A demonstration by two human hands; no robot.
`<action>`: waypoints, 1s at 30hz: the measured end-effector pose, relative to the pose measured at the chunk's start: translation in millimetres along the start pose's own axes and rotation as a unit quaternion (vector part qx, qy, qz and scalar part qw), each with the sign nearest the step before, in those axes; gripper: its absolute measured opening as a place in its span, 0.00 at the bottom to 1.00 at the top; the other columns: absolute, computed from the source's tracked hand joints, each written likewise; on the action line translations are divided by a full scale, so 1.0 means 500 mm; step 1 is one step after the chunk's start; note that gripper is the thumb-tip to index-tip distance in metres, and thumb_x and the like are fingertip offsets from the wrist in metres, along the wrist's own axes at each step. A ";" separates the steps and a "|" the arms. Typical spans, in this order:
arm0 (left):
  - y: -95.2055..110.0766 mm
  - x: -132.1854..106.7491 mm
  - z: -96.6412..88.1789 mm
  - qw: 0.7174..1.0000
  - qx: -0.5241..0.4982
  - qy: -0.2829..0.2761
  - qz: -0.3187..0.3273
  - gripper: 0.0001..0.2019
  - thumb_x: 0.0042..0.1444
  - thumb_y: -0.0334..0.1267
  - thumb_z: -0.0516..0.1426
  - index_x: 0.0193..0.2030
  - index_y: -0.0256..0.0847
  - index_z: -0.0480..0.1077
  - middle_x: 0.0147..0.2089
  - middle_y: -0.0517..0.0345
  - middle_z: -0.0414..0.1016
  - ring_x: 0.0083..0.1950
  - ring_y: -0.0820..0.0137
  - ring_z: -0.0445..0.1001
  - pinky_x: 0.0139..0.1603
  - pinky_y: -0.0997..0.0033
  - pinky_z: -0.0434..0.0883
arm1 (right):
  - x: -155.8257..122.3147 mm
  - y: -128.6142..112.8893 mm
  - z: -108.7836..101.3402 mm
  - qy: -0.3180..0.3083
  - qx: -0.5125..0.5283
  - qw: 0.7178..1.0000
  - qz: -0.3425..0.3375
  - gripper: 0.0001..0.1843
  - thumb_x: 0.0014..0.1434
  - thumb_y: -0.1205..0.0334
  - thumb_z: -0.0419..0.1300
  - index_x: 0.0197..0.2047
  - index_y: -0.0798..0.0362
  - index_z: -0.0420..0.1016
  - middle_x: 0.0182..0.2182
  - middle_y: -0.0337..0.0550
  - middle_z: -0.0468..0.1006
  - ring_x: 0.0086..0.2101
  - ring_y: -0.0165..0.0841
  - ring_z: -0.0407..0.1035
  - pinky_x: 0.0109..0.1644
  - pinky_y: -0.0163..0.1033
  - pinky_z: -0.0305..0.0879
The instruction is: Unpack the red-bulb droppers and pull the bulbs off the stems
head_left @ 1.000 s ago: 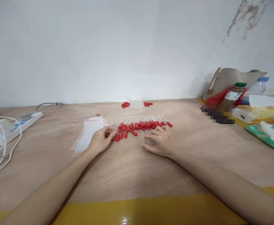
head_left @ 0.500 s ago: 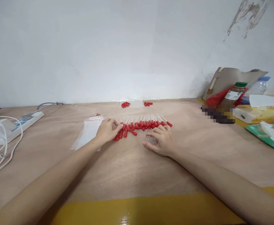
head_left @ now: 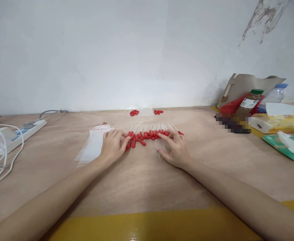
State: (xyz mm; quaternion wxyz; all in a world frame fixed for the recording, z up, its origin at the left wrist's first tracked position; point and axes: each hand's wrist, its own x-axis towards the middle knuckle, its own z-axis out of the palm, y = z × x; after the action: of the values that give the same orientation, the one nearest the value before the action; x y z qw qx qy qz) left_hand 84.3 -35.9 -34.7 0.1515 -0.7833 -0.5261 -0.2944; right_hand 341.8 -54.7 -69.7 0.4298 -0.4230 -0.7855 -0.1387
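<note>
Several droppers with red rubber bulbs (head_left: 147, 135) lie in a row in the middle of the table, their clear tubes pointing at the wall. My left hand (head_left: 113, 143) is open at the row's left end, thumb and fingers against the outer bulbs. At the other end, my right hand (head_left: 175, 147) has its fingers spread, the fingertips at the bulbs. Some loose clear tubes (head_left: 156, 152) lie beneath that hand, partly hidden by it. Beside my left hand is a stack of clear plastic bags (head_left: 93, 145).
Two small groups of red bulbs (head_left: 134, 112) lie by the wall with a clear bag (head_left: 146, 112) between them. A power strip (head_left: 33, 131) with white cables (head_left: 7, 160) is at left. Bottles (head_left: 249, 102), a grey bag (head_left: 244, 83) and tissue packs (head_left: 282, 147) stand at right.
My right hand has shifted slightly up, its fingertips now over the bulbs at the right end. My left hand has moved slightly, its thumb now lower against the left bulbs.
</note>
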 end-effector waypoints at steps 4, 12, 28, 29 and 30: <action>0.028 -0.036 0.010 0.991 -0.053 0.010 0.123 0.07 0.58 0.39 0.51 0.34 0.40 0.67 0.34 0.59 0.75 0.39 0.68 0.71 0.49 0.61 0.56 | 0.001 -0.002 -0.003 -0.021 -0.012 0.999 -0.048 0.27 0.54 0.49 0.56 0.55 0.53 0.65 0.52 0.53 0.66 0.48 0.40 0.62 0.52 0.49 0.50; 0.032 -0.046 0.030 0.975 -0.110 0.055 0.187 0.03 0.57 0.36 0.54 0.34 0.41 0.66 0.36 0.60 0.76 0.39 0.70 0.73 0.50 0.63 0.58 | 0.001 -0.010 0.017 -0.032 0.001 0.994 -0.103 0.12 0.58 0.55 0.55 0.43 0.46 0.74 0.32 0.38 0.78 0.37 0.31 0.65 0.54 0.47 0.44; 0.042 -0.043 0.024 0.960 -0.131 -0.016 0.247 0.06 0.57 0.37 0.54 0.36 0.43 0.72 0.35 0.60 0.75 0.39 0.70 0.69 0.50 0.62 0.61 | 0.005 -0.029 0.003 -0.042 -0.008 0.988 -0.146 0.12 0.60 0.61 0.53 0.29 0.49 0.75 0.21 0.34 0.73 0.31 0.28 0.60 0.48 0.43 0.47; 0.042 -0.044 0.024 0.960 -0.133 -0.020 0.247 0.06 0.58 0.36 0.53 0.36 0.43 0.72 0.35 0.60 0.75 0.38 0.70 0.69 0.50 0.62 0.61 | 0.006 -0.030 0.002 -0.038 -0.008 0.988 -0.149 0.12 0.59 0.61 0.53 0.28 0.49 0.75 0.21 0.34 0.72 0.31 0.28 0.60 0.48 0.43 0.47; 0.042 -0.044 0.024 0.959 -0.135 -0.024 0.246 0.07 0.58 0.36 0.52 0.36 0.42 0.72 0.34 0.59 0.75 0.38 0.71 0.69 0.50 0.62 0.61 | 0.006 -0.031 0.001 -0.034 -0.007 0.988 -0.151 0.11 0.59 0.62 0.53 0.28 0.49 0.74 0.20 0.33 0.72 0.30 0.28 0.60 0.48 0.42 0.47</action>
State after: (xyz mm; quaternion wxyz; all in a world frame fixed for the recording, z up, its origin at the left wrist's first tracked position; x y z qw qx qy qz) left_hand 101.1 -54.1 -56.2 0.0994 -0.9087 -0.2760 -0.2969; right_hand 328.7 -62.1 -65.6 0.3745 -0.3070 -0.8534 -0.1928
